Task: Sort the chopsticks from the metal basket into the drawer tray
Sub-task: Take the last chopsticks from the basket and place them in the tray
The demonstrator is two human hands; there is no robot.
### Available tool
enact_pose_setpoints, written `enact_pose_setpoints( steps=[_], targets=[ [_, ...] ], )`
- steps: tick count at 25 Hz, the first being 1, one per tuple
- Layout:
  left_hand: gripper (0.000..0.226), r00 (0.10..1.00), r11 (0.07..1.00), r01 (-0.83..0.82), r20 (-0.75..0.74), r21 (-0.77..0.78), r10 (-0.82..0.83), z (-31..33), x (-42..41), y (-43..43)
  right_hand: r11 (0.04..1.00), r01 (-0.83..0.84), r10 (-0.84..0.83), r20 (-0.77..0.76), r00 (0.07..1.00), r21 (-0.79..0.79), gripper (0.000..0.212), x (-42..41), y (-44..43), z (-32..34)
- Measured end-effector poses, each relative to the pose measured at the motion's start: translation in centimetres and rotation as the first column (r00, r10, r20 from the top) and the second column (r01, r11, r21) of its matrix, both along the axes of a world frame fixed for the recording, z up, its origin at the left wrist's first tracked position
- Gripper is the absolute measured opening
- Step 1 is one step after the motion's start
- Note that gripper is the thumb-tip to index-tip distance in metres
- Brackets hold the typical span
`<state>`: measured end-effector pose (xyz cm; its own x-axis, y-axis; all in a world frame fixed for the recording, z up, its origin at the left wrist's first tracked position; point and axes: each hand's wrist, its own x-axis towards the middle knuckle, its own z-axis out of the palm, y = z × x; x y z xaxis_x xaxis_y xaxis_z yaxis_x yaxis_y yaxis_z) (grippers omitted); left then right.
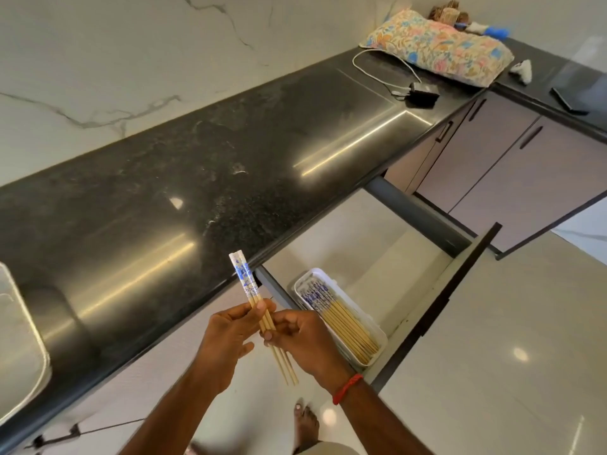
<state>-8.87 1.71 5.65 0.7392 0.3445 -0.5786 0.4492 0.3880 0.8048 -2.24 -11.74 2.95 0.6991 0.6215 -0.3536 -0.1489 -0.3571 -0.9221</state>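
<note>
Black polished stone counter; drawer open below. Left hand, right hand: fingers pinch blue-patterned bamboo chopsticks, likely aligning them. White plastic tray in drawer holds matching row.

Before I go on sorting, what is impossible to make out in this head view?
- Metal basket: cut off by the left edge; contents unseen.
- Chopsticks in the white tray: too tightly packed to count.
- Held chopsticks: both hands cover the middles, left hand, right hand.
</note>
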Motion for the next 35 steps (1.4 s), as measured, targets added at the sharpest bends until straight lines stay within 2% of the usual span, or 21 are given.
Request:
enact_pose_setpoints(
  steps=[4, 7, 8, 10, 13, 16, 19, 24, 28, 31, 35],
  targets=[
    [0.035, 0.998, 0.998, 0.063, -0.03, 0.011, -0.063, -0.4, 1.6, -2.2, 1.0, -0.022, 0.022, -0.032, 0.999, -0.014, 0.015, 2.0, -2.6, -0.9],
    [0.015, 0.985, 0.985, 0.158, -0.083, 0.069, -0.152, -1.0, 2.6, -3.3, 0.997, 0.044, -0.044, -0.004, 0.999, -0.059, 0.013, 3.9, -4.7, -2.2],
    [0.012, 0.981, 0.981, 0.173, -0.106, 0.084, -0.164, -1.2, 2.8, -3.5, 0.991, 0.085, -0.082, 0.03, 0.996, -0.105, 0.011, 4.7, -5.5, -3.0],
    [0.022, 0.976, 0.98, 0.178, -0.142, 0.092, -0.164, -1.6, 2.9, -3.8, 0.961, 0.134, -0.094, 0.171, 0.981, -0.24, 0.008, 6.8, -7.1, -5.2],
    [0.047, 0.973, 0.981, 0.177, -0.166, 0.08, -0.162, -1.8, 2.4, -4.1, 0.889, 0.139, 0.006, 0.316, 0.949, -0.436, 0.011, 9.4, -9.0, -7.8],
    [0.053, 0.972, 0.982, 0.167, -0.182, 0.09, -0.149, -1.9, 2.0, -4.3, 0.818, 0.118, 0.097, 0.338, 0.936, -0.563, 0.008, 11.0, -9.9, -9.8],
    [0.069, 0.976, 0.982, 0.15, -0.178, 0.113, -0.129, -2.0, 1.7, -4.6, 0.749, 0.087, 0.166, 0.314, 0.935, -0.656, 0.01, 11.8, -10.2, -11.6],
    [0.051, 0.98, 0.985, 0.122, -0.172, 0.118, -0.101, -1.8, 2.8, -4.9, 0.706, 0.075, 0.216, 0.315, 0.924, -0.704, 0.012, 11.8, -9.7, -12.8],
    [0.058, 0.98, 0.986, 0.117, -0.173, 0.121, -0.095, -1.8, 3.9, -5.2, 0.668, 0.045, 0.296, 0.32, 0.9, -0.743, 0.017, 11.5, -9.3, -12.9],
    [0.061, 0.98, 0.986, 0.115, -0.176, 0.117, -0.094, -2.2, 4.3, -5.6, 0.607, 0.016, 0.44, 0.353, 0.826, -0.795, 0.02, 11.0, -9.1, -12.9],
    [0.059, 0.978, 0.986, 0.127, -0.18, 0.107, -0.107, -2.8, 4.4, -5.9, 0.592, -0.041, 0.562, 0.376, 0.736, -0.805, 0.018, 10.3, -9.1, -13.2]
  ],
)
